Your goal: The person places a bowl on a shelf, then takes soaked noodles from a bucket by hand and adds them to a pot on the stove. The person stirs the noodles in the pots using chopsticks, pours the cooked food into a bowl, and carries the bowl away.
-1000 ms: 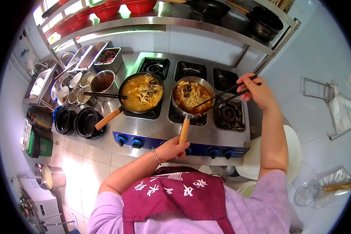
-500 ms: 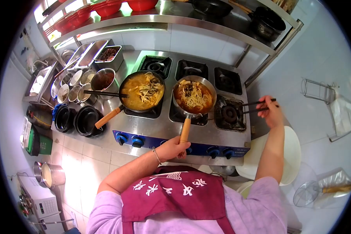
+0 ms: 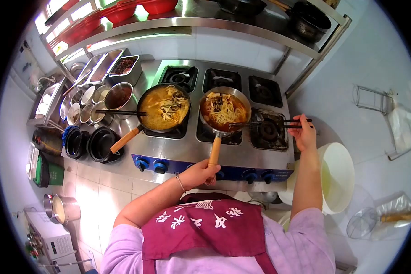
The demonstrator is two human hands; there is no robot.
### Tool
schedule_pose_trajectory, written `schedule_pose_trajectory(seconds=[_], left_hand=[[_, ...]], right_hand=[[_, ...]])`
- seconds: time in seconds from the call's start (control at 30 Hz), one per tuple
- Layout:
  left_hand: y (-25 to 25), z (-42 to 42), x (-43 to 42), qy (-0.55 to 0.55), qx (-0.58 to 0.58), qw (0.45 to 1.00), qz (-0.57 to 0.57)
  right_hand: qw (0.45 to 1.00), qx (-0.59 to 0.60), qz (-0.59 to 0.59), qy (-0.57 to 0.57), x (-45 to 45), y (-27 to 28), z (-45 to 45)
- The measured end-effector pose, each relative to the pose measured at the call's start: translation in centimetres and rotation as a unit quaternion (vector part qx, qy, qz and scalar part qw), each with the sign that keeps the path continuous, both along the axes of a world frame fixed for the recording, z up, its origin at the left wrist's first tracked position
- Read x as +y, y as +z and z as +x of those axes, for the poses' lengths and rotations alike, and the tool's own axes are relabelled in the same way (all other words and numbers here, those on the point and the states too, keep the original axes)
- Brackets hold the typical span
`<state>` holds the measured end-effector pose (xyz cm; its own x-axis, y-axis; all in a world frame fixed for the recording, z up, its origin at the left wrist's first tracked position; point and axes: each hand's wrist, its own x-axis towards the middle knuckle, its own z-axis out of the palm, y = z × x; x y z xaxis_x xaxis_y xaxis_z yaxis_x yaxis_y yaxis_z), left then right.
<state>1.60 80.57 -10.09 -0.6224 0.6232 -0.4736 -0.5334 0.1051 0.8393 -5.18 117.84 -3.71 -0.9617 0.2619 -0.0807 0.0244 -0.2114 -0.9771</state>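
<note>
A steel six-burner stove [image 3: 169,153] takes up the middle of the view; pans hide most of its front left and front middle burners. Above it, a metal shelf [image 3: 164,23] runs out of the frame at the top, which cuts off some of the red bowls [image 3: 118,13] stacked there. The person's maroon apron [image 3: 205,233] is folded at the chest, so part of its lettering is hard to read. A white bucket [image 3: 340,176] stands right of the stove, partly covered by the right forearm.

The black pan [image 3: 139,104] of noodles and yellow broth sits front left, a second pair of chopsticks [image 3: 116,112] leaning over its rim. The steel saucepan [image 3: 235,91] sits front middle, its noodles [image 3: 224,109] in red broth. The left hand [image 3: 201,174] is wrapped around its wooden handle [image 3: 214,153], the fingers underneath mostly hidden. The right hand [image 3: 303,134], beside the front right burner, pinches dark chopsticks [image 3: 271,122] that reach across that burner into the saucepan. Their tips are blurred against the broth; whether they grip any noodles cannot be told. A thin bracelet [image 3: 181,182] circles the left wrist.
</note>
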Motion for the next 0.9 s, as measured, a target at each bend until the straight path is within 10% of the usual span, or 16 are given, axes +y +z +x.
schedule_pose_trajectory(seconds=[0.9], left_hand=[[1.6,1.9,-2.4,-0.002,-0.011,1.0,-0.011]], right_hand=[[0.969,0.001,0.208,0.135,-9.6,6.3,-1.6]])
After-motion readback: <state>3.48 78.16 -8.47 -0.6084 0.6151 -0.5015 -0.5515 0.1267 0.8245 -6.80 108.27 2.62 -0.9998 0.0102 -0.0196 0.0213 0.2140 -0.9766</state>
